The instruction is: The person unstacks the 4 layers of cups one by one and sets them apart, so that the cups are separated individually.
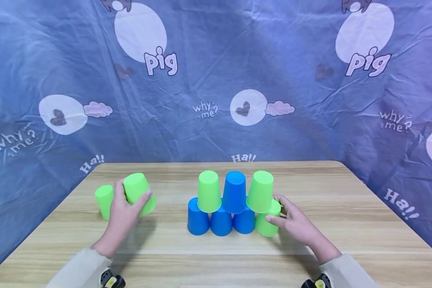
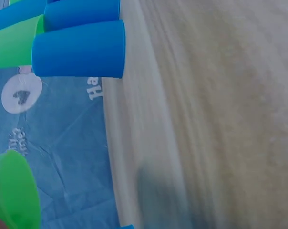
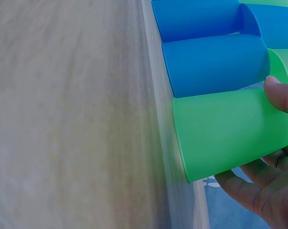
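Note:
My left hand [image 1: 124,216] grips a green cup [image 1: 137,190] above the table, its mouth facing down and slightly tilted. In the left wrist view, part of that cup [image 2: 15,191] shows at the lower left. A second green cup [image 1: 104,200] stands behind that hand, partly covered by it. My right hand [image 1: 295,222] holds the green cup [image 1: 267,224] at the right end of a stack's lower row, thumb on the near side, fingers around the right. Three blue cups [image 1: 221,224] complete this row. On top sit a green cup [image 1: 209,192], a blue cup [image 1: 234,192] and another green cup [image 1: 261,192], all upside down.
The wooden table [image 1: 173,260] reaches back to a blue printed cloth [image 1: 209,140] that hangs behind and along both sides. Each wrist wears a dark strap with a small device [image 1: 111,279] on it.

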{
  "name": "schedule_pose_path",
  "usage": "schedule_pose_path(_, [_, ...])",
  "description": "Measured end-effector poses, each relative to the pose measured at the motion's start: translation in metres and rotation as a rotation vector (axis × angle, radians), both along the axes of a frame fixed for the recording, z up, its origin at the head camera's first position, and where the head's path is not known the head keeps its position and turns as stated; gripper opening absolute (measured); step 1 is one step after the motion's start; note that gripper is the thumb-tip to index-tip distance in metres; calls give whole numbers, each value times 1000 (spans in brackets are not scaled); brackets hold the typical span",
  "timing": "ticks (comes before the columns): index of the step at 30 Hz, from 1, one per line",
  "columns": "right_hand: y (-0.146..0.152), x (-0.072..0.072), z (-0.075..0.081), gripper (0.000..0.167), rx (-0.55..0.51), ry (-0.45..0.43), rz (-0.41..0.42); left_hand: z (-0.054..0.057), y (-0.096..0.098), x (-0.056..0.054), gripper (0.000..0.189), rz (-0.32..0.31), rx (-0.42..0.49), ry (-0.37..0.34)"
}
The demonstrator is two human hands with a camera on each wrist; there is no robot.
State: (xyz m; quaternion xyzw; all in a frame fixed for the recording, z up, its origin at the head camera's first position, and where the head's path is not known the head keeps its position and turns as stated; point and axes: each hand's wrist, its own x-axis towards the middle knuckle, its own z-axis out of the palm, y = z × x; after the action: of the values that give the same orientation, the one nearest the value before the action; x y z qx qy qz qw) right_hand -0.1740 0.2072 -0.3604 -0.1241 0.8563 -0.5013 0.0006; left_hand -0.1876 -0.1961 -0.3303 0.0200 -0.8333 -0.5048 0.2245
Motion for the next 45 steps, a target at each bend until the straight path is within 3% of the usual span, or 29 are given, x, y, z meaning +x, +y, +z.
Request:
schedule_pose_path(14, [0, 0, -1, 54, -5, 10, -1, -18, -20, -8, 79, -94, 12, -305])
schedule_pose_path(30, [1, 0, -2, 55, -4, 1, -2, -33, -29, -22, 86, -147, 43, -403])
schedule_pose_path(45, [1, -1, -3, 54, 2, 10, -10, -39, -36, -27, 88, -137, 38, -443])
